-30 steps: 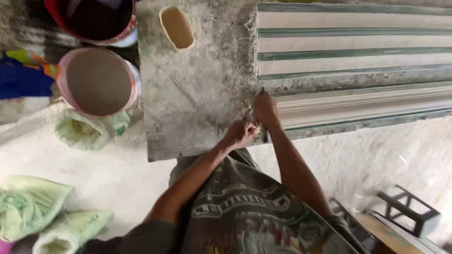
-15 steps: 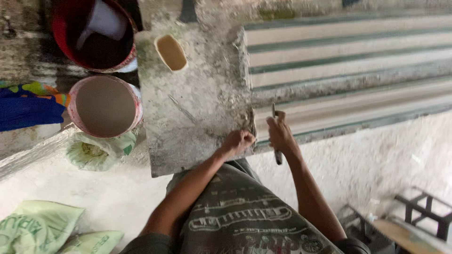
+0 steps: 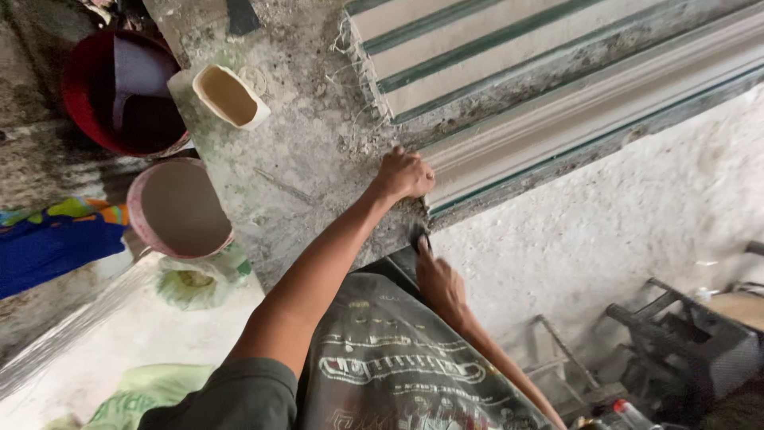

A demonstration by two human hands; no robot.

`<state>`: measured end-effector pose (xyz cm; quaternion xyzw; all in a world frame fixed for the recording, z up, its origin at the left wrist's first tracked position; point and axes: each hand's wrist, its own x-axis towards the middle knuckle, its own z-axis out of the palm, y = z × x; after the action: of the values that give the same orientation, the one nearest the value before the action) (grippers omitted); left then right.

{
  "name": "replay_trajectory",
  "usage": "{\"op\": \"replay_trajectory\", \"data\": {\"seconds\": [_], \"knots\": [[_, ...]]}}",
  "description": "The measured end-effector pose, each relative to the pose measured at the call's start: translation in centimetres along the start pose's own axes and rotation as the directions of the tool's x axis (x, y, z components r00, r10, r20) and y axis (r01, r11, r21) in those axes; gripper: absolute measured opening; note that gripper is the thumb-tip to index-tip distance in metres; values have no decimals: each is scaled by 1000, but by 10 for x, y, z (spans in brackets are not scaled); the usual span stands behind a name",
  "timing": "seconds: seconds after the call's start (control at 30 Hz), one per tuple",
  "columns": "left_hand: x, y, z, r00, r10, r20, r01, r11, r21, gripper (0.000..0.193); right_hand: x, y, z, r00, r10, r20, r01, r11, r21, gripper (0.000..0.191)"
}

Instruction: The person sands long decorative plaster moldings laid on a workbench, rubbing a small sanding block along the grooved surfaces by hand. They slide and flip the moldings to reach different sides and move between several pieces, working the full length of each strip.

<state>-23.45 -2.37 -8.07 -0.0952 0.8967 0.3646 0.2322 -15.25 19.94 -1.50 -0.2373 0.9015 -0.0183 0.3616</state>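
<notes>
Two hands at slab [image 3: 302,167] edge, left hand [image 3: 404,174] gripping moulding [image 3: 589,103] end, right hand [image 3: 439,283] perhaps holding tool

The long plaster moulding [image 3: 589,103] lay flat on the workbench [image 3: 310,159], running from the bench's near edge away toward the upper right. Its face was pale and ridged, with green strips along the grooves. Its cut end sat near the middle of the bench, frayed fibres sticking out there, and its near side reached the front edge.
</notes>
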Motion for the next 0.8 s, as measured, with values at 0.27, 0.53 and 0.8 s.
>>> {"op": "replay_trajectory", "data": {"seconds": [0.27, 0.53, 0.8], "knots": [[22, 17, -21, 948, -144, 282, 88, 976, 200, 54, 32, -36, -33, 986, -81, -144, 104, 982, 156, 50], [28, 29, -34, 910, -224, 349, 144, 960, 239, 66, 41, -32, -24, 995, -43, -91, 54, 992, 116, 48], [15, 12, -44, 867, -264, 422, 179, 957, 230, 66, 28, -56, -14, 997, -58, -45, 65, 983, 172, 55]]}}
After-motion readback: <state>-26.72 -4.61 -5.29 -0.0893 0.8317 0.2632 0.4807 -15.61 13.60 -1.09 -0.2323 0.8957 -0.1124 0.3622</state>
